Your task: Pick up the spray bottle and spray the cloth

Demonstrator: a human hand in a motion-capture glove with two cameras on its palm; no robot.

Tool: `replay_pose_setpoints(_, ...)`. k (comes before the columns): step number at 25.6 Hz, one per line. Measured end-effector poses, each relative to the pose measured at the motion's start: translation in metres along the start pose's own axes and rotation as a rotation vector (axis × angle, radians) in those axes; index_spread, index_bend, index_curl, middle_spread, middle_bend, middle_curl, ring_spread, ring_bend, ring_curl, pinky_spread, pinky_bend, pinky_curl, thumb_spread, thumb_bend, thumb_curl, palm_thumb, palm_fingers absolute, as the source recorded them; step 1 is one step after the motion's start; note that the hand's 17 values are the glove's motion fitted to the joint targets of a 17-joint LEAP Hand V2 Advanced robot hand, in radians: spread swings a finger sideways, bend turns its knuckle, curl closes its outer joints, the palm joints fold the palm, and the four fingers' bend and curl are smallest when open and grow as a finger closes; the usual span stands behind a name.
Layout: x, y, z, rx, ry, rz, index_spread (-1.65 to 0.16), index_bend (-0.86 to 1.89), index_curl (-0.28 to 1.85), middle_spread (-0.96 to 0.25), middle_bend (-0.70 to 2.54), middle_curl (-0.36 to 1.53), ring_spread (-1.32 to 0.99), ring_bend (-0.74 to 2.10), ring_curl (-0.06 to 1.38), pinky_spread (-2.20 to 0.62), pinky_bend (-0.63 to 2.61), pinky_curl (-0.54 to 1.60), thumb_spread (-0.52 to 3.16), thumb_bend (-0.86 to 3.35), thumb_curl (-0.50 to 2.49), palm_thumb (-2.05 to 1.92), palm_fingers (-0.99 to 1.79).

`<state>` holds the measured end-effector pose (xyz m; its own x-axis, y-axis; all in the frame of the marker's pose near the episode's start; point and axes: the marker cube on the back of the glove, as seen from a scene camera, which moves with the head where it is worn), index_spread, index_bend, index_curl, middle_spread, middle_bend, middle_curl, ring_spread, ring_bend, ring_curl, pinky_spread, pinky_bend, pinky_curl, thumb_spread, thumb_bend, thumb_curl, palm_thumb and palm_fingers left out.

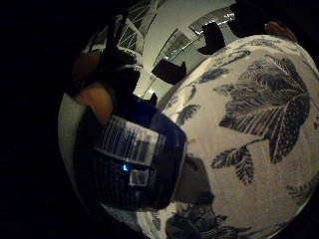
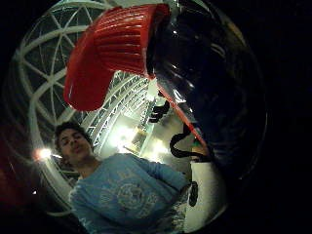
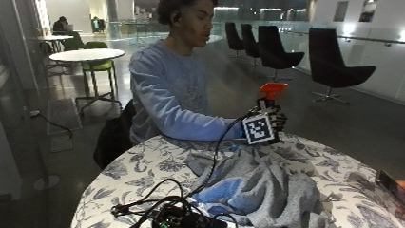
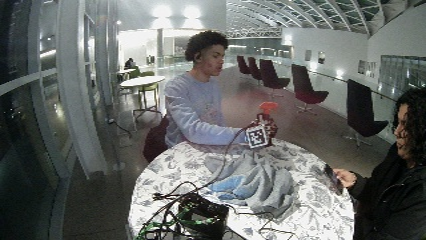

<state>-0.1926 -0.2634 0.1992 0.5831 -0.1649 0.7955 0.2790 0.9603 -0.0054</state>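
In the outside view my gloved right hand (image 3: 274, 119) grips a spray bottle upright above the far edge of the round table (image 3: 152, 164). Its red trigger head (image 3: 273, 90) sticks up above the fingers. The grey cloth (image 3: 269, 185), with a blue patch showing in its folds, lies crumpled on the table just below and in front of the hand. The wide outside view shows the same hand (image 4: 267, 129), bottle (image 4: 267, 108) and cloth (image 4: 259, 180). Close to the palm I see the bottle's dark blue body with a white label (image 1: 133, 159) and its red head (image 2: 114, 51).
The table has a leaf-patterned covering (image 1: 249, 164). A black device with tangled cables (image 3: 180, 216) sits at the near edge, one cable running up to the hand. A phone (image 3: 389, 183) lies at the right edge. Dark chairs (image 3: 332, 66) stand behind.
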Motion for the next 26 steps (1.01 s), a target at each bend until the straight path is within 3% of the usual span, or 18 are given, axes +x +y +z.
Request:
replay_pose_setpoints(6,-0.013,0.001,-0.004,0.033,-0.069,0.065,-0.25,0.14,0.32,-0.07,0.29,0.48,0.02,0.45,0.38,0.17,0.16,0.3,0.9,-0.03,0.63,0.9,0.85)
replay_pose_setpoints(8,-0.027,0.005,-0.011,0.08,-0.094,0.09,-0.27,0.14,0.33,-0.05,0.25,0.47,0.03,0.34,0.37,0.2,0.2,0.32,0.93,-0.05,0.6,0.86,0.62)
replay_pose_setpoints(12,-0.056,0.032,-0.038,0.121,-0.06,0.106,-0.29,0.09,0.31,-0.02,0.22,0.45,0.04,0.31,0.36,0.21,0.24,0.34,0.95,-0.04,0.58,0.83,0.53)
replay_pose_setpoints(26,-0.087,0.216,-0.156,0.089,0.598,0.185,-0.28,0.2,0.34,-0.02,0.28,0.44,0.04,0.3,0.32,0.22,0.11,0.28,1.03,-0.01,0.54,0.85,0.8)
